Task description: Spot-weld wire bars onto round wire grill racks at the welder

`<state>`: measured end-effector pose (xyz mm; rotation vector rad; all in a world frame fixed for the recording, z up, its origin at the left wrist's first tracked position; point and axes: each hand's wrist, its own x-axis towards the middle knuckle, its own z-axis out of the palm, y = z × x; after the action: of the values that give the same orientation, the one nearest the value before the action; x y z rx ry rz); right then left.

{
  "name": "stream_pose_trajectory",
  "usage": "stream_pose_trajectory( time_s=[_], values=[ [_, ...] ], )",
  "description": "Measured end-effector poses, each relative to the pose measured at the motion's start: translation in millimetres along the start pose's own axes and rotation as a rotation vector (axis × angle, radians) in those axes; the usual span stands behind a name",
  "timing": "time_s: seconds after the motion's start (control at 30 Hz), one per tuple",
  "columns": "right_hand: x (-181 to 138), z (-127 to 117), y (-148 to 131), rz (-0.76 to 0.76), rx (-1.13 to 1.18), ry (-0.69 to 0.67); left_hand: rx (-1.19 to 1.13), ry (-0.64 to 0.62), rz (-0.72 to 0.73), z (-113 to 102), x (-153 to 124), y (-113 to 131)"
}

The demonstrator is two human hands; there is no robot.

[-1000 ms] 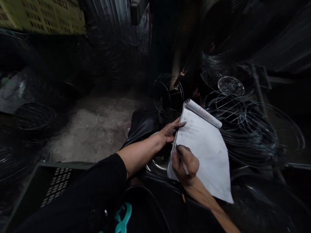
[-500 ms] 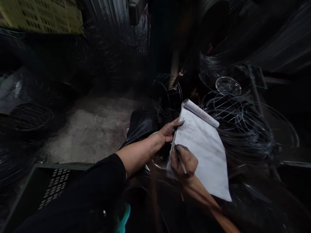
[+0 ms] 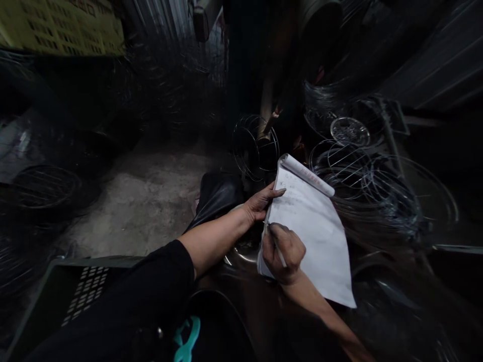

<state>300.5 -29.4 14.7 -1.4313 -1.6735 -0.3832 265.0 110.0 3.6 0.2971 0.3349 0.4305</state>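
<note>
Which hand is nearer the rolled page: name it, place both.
Left. The left hand grips the pad at its edge, close below the rolled page; the right hand, holding a pen, is farther below.

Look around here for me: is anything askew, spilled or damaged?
Mildly, yes: right of the notepad, wire rings lie in a loose heap, overlapping at different angles, which looks untidy. The notepad's rolled-back top seems deliberate. I see no clear spill or damage, though much is too dark to tell.
</note>
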Motion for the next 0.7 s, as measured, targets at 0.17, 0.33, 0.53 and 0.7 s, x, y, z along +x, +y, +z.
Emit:
stream_pose_trajectory(
  time_s=[0.17, 0.33, 0.53, 0.7],
  values=[
    [2.7, -1.1, -1.0, -0.006, 0.002, -0.016, -0.001, 0.056, -0.006, 0.3, 1.7, 0.5],
    [3.6, -1.8, -1.4, -0.007, -0.009, -0.022, -0.008, 0.067, -0.014, 1.6, 1.5, 1.5],
    [2.3, -1.6, -0.9, 0.004, -0.019, -0.033, -0.012, 0.097, -0.013, 3.9, 0.8, 2.3],
    [3.3, -2.0, -1.0, -0.007, -0.015, -0.012, -0.025, 0.089, -0.011, 5.3, 0.2, 2.3]
  ],
)
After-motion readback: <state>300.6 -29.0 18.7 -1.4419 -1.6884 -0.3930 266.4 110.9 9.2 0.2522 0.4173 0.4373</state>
